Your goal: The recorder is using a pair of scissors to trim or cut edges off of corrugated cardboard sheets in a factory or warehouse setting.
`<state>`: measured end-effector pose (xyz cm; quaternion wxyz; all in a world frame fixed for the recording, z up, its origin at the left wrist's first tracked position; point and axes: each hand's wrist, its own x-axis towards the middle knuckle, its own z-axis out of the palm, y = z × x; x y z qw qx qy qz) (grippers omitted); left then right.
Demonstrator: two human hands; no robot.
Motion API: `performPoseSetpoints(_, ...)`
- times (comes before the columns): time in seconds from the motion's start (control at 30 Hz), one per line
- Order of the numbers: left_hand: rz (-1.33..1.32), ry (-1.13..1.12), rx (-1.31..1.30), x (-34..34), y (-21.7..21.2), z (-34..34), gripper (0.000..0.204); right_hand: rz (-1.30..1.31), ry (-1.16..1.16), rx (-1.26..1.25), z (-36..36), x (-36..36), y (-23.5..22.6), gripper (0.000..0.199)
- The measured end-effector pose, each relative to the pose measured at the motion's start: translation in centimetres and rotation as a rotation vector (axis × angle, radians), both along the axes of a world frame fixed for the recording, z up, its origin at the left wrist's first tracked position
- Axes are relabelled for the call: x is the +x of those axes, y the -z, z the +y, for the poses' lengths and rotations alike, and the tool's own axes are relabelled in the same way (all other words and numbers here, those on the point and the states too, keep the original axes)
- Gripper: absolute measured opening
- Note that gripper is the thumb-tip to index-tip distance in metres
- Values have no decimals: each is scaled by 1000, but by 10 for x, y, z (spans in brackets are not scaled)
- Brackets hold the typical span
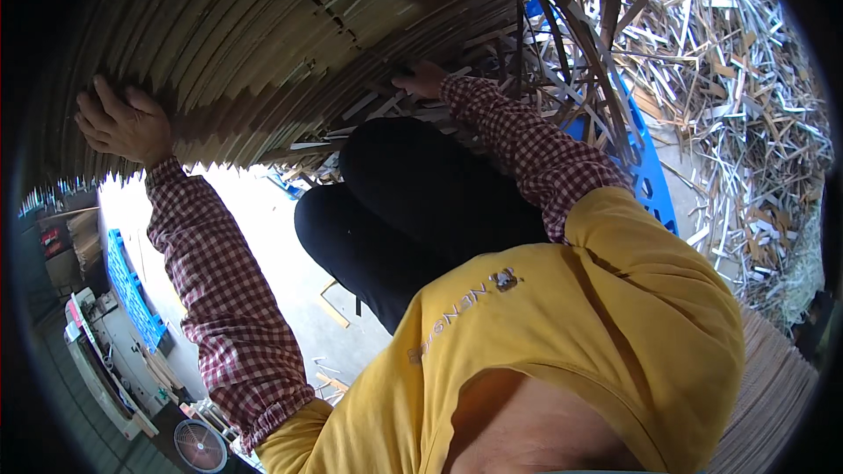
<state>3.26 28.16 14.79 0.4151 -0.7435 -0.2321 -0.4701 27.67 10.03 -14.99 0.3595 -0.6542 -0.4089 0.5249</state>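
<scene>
Cardboard sheets [263,44] stand stacked overhead, the left hand [123,123] pressed flat and released against their edges while the right hand [420,79] reaches in below, grip hidden, so steady even pressure probably keeps the stack aligned above scattered strips [746,123].

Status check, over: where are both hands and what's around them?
Left hand flat on the big stack of tan cardboard sheets, fingers spread. Right hand touching the stack's lower edge. Loose pale cardboard strips piled beside a blue plastic pallet.
</scene>
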Motion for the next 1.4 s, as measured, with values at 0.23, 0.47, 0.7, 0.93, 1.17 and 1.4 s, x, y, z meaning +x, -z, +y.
performPoseSetpoints(0.23,-16,32,11,8,-1,4,39,-334,6,181,3,-7,16,34)
performPoseSetpoints(0.47,6,27,-31,6,-2,1,40,-801,-296,392,2,-18,-17,33)
performPoseSetpoints(0.7,10,20,-34,8,-3,2,40,-788,-284,285,12,1,-15,32)
performPoseSetpoints(0.93,13,-10,-28,-4,-6,4,41,-46,230,128,-99,-5,25,31)
performPoseSetpoints(1.17,12,39,-66,6,3,2,42,-728,150,15,-226,69,24,25)
performPoseSetpoints(1.4,-58,43,-9,2,-5,7,37,-659,32,-479,-275,76,-40,20)
